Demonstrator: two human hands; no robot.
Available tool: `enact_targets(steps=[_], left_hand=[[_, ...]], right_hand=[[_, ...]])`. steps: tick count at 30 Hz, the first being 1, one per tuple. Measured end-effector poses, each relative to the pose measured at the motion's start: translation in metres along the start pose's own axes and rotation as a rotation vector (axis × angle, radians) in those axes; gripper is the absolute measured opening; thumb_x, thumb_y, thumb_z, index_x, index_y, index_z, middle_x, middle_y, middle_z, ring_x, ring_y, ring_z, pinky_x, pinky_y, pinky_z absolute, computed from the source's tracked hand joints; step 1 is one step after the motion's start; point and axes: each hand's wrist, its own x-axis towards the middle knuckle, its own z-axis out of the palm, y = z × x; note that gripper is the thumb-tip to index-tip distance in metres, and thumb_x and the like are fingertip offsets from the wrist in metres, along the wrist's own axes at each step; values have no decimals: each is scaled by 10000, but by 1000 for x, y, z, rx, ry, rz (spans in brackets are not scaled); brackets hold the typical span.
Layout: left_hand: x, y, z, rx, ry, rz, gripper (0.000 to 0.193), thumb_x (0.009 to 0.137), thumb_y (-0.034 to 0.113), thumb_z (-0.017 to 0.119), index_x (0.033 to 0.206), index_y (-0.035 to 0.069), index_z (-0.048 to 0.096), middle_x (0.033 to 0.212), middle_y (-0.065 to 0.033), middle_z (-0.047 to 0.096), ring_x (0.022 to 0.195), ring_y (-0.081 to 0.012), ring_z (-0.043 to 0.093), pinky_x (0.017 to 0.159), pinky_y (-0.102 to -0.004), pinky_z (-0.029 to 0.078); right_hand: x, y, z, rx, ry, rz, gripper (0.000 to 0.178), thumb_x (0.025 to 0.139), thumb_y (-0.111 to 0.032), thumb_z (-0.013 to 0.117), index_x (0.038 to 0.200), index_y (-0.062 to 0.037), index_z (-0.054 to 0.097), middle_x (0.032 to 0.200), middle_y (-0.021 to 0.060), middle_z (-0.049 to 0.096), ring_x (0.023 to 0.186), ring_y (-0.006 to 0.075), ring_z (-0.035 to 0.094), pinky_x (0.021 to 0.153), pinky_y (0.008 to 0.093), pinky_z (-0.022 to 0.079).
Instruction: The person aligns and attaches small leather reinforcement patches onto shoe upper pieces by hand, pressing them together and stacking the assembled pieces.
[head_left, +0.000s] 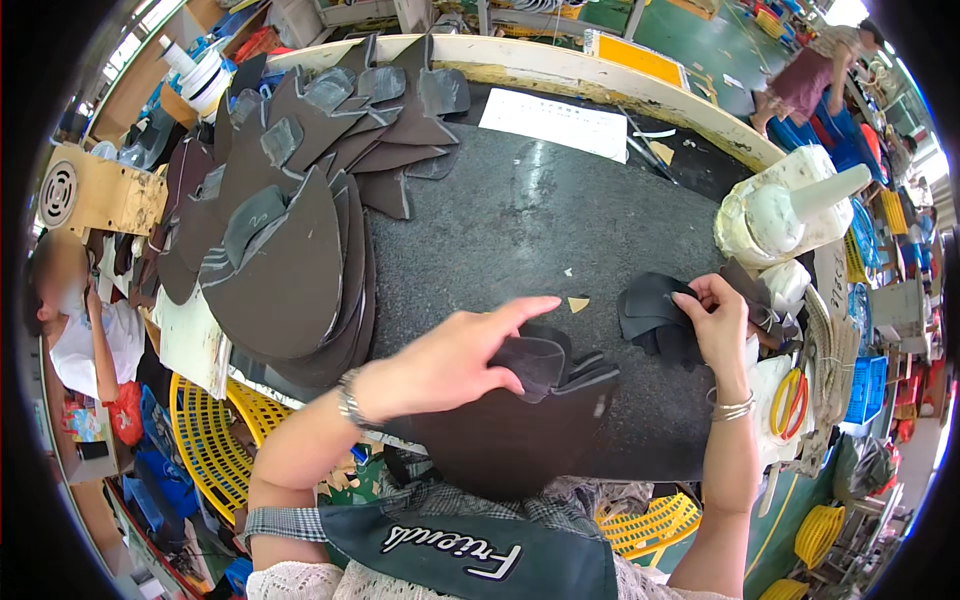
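A dark brown cut piece [510, 435] lies at the table's near edge, with a smaller grey-black patch [535, 365] on its upper part. Over its left side is my left hand [450, 360], index finger stretched out and thumb apart, gripping nothing; its thumb is close to the patch. To the right sits a small pile of curved dark patches [650, 310]. My right hand [720, 315] pinches the edge of one dark patch at the right side of this pile. How many patches its fingers hold, I cannot tell.
Stacked brown pieces with grey patches [290, 260] cover the left of the table. A white glue-like pot [790, 215] stands far right, scissors with orange-yellow handles [790, 403] below it. A paper sheet [555, 125] lies at the back. Yellow baskets [205, 440] stand below.
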Motion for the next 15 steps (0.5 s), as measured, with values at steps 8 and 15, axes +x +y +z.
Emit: enact_targets(steps=[8, 15], left_hand=[[-25, -14, 17, 179, 500, 207, 896, 590, 168, 908, 1379, 57, 497, 1225, -128, 613, 1092, -275, 595, 939, -378, 472], [-40, -17, 37, -707, 119, -372, 730, 793, 27, 793, 1420, 17, 419, 1239, -129, 612, 1121, -161, 602, 901, -301, 521]], right_hand=[[-51, -63, -10, -232, 374, -543, 151, 789, 53, 675, 915, -20, 717, 908, 107, 705, 820, 268, 665, 782, 358, 508], [-88, -86, 50, 423, -348, -314, 185, 797, 59, 724, 972, 1, 724, 839, 85, 639, 665, 135, 595, 558, 247, 451]])
